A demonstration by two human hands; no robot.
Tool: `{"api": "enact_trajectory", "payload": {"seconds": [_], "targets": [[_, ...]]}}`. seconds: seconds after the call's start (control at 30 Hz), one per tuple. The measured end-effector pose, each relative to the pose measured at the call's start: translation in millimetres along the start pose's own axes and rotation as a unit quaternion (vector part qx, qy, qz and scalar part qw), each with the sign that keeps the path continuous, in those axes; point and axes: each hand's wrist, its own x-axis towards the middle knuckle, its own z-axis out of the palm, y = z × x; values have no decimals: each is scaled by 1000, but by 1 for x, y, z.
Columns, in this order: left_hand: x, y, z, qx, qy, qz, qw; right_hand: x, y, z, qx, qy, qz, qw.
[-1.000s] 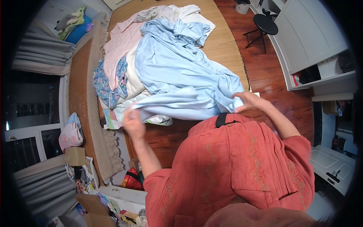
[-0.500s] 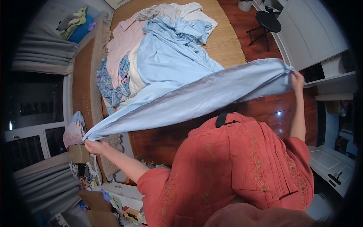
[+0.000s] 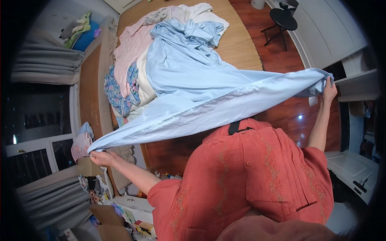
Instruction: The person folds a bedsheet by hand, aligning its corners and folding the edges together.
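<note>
A light blue bed cover (image 3: 177, 72) stretches between my two hands, its near edge taut and slanting up to the right. My left hand (image 3: 103, 158), out at the far left, is closed on one corner. At the right, raised beside the white cabinet, my right hand (image 3: 329, 92) grips the other corner, where the fabric bunches. The far part of the cover lies crumpled on the bed. Under and beside it are a pink blanket (image 3: 126, 54), a white quilt (image 3: 145, 78) and a blue floral cloth (image 3: 113, 90).
A woven mat (image 3: 243, 46) covers the bed. Beyond its right edge a black stool (image 3: 283, 19) stands on the reddish wood floor (image 3: 277, 48). White cabinets (image 3: 333, 30) line the right side. At the lower left are a pink pillow (image 3: 82, 143) and an open cardboard box (image 3: 107, 219).
My right hand has moved outward to the right and slightly down with its corner. The near edge is pulled straighter and tighter. My left hand has hardly moved.
</note>
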Motion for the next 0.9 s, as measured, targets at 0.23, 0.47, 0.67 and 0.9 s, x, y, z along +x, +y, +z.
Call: {"api": "enact_trajectory", "payload": {"seconds": [0.23,0.47,0.67,0.9], "targets": [[19,-38,25,77,-123,42,989,-14,-20,13,132,12,52,990],[50,32,94,22,23,148,989,-24,-114,28,193,-30,23,980],[96,-169,9,367,-189,123,903,-48,-99,54,31,-173,-10,984],[-122,-203,37,231,-421,-268,835,-169,-140,154,42,-465,-54,883]]}}
